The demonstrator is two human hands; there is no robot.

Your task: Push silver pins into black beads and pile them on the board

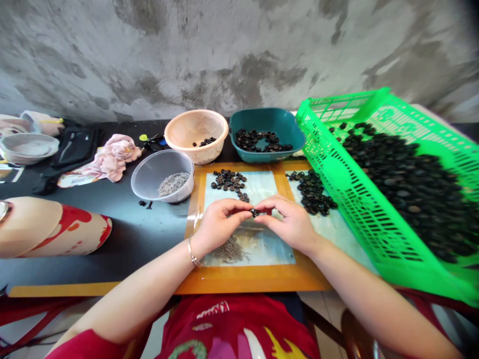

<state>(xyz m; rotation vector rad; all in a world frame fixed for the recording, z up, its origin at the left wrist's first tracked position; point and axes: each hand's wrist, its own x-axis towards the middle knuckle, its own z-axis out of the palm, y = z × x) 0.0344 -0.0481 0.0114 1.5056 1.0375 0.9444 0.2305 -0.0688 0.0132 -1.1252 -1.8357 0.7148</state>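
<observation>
Between the fingertips of both hands is a small black part (255, 212). My left hand (223, 223) pinches it from the left, and my right hand (287, 222) pinches it from the right. Under them lies a pale sheet (271, 252) bordered with orange tape. Just beyond my fingers is a pile of round black pieces with holes (229, 180). A heap of thin metal pins (229, 250) lies below my left hand. Another pile of black parts (313, 192) is to the right of my right hand.
A green crate (359, 219) full of black pieces fills the right side. Along the back stand a teal basin (267, 155), a peach bowl (187, 137) and a clear bowl (144, 174) holding pins. At left are a pink cloth (118, 154) and a large patterned cup (71, 229).
</observation>
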